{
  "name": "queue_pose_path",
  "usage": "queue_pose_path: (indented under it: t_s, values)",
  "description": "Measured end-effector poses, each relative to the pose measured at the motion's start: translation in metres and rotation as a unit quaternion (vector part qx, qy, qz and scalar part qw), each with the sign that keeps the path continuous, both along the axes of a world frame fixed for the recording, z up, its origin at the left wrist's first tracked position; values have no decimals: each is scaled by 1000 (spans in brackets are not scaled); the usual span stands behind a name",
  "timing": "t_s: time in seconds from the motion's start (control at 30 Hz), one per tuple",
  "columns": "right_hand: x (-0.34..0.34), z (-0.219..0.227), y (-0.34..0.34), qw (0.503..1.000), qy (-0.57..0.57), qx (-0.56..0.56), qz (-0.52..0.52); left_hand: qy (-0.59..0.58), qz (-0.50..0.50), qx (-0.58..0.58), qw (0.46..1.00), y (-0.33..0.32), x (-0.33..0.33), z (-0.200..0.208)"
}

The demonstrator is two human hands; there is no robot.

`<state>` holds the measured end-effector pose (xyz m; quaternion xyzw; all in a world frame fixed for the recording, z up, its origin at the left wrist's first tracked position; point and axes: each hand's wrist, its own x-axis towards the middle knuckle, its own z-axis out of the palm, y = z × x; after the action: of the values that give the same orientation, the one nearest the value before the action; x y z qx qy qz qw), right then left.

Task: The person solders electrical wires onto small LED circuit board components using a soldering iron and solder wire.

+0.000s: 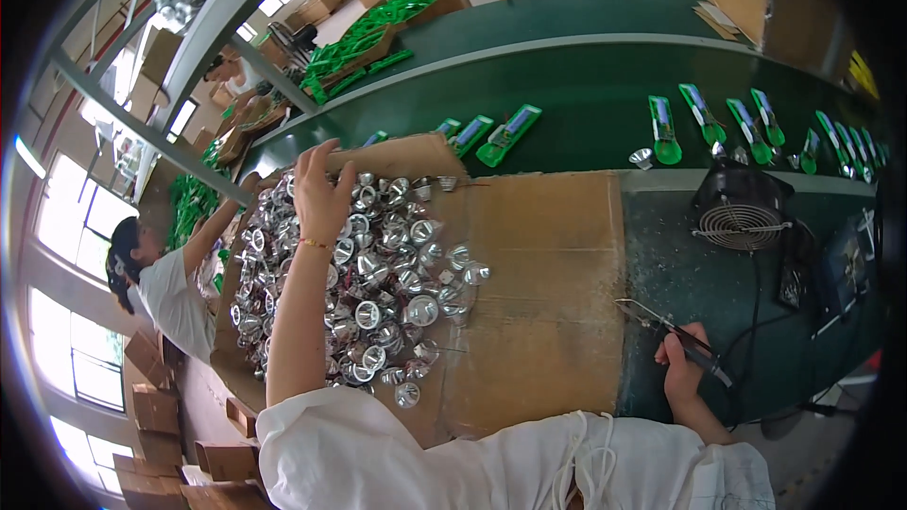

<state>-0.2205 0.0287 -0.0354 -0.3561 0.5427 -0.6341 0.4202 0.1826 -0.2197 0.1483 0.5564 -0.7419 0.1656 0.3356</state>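
My left hand (321,194) stretches over the far side of a heap of shiny silver reflector cups (368,269), close to a raised cardboard flap (402,153). Its fingers are spread, and no object shows in them. Whether the fingertips touch the flap or a cup, I cannot tell. The cups lie in an open cardboard box, with some spilling onto a flat cardboard sheet (543,293). On the right, my right hand (680,368) is closed around the dark handle of a soldering iron (704,356). Its thin bent metal tip points up and left, over the sheet's right edge.
Green plastic casings (508,135) lie along the dark green conveyor belt (586,94) beyond. A black fan (742,212) with a round grille stands at right, its cable trailing across the bench. A person (175,293) reaches in from the left. Boxes of green parts (378,28) stand behind.
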Motion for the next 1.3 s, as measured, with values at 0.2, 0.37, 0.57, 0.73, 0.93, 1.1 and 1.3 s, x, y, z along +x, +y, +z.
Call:
queue_pose_path:
  t_s: [0.2, 0.37, 0.57, 0.73, 0.93, 1.1, 1.3]
  values:
    - [-5, 5, 10, 1000, -7, 1, 6, -150, -103, 226, 957, -65, -148, -72]
    - [-9, 3, 12, 999, 40, 12, 30, -95, 67, 335, 935, -115, -163, -136]
    - [-10, 4, 10, 997, 40, 19, 63, -104, 28, 352, 930, -96, -165, -129]
    - [-8, 6, 6, 999, 25, 26, 26, -119, -57, 305, 943, 25, -182, -113]
    - [-6, 12, 5, 1000, 11, 9, 9, -14, -61, 301, 951, 164, -191, -116]
    - [-5, 7, 10, 1000, 29, 1, 4, -4, 154, 89, 984, 109, -126, -93]
    - [0, 14, 9, 1000, 26, 11, 9, -44, 169, 131, 976, 51, -98, -122]
